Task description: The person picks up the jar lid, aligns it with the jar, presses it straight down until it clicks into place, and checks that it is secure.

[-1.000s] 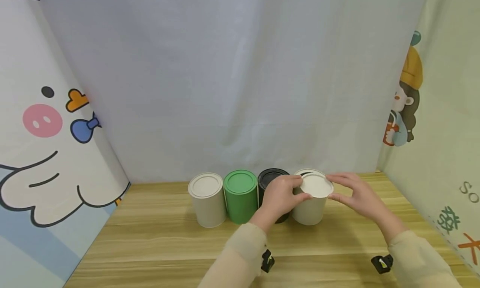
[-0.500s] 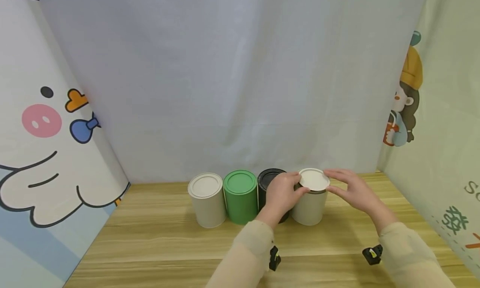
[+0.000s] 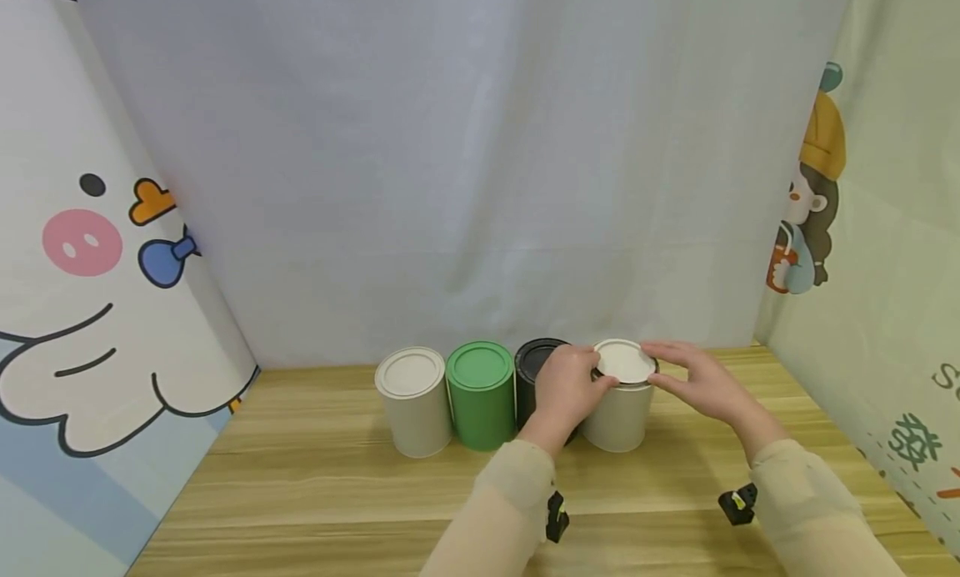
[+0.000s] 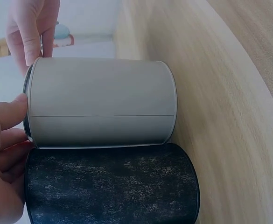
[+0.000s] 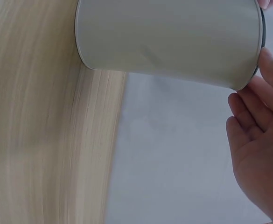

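A white round lid (image 3: 626,362) with a dark edge lies over the mouth of the rightmost off-white can (image 3: 618,418). My left hand (image 3: 566,391) grips the lid's left side, thumb at the front and fingers behind. On the opposite side my right hand (image 3: 699,380) holds the rim with thumb and fingertips. In the left wrist view a thin dark band shows between the lid and the can wall (image 4: 103,93), both thumbs right at it. From the right wrist, the right thumb (image 5: 272,70) touches the lid's edge beside the can's top.
Left of this can stand a black can (image 3: 528,364), a green can (image 3: 481,410) and another off-white can (image 3: 416,414), all lidded, in a row on the wooden table (image 3: 315,477). A pale curtain (image 3: 450,185) hangs close behind them.
The lid, held in both hands, has moved back, slightly left and down onto the rightmost can's top, covering its opening. The other cans stay put.
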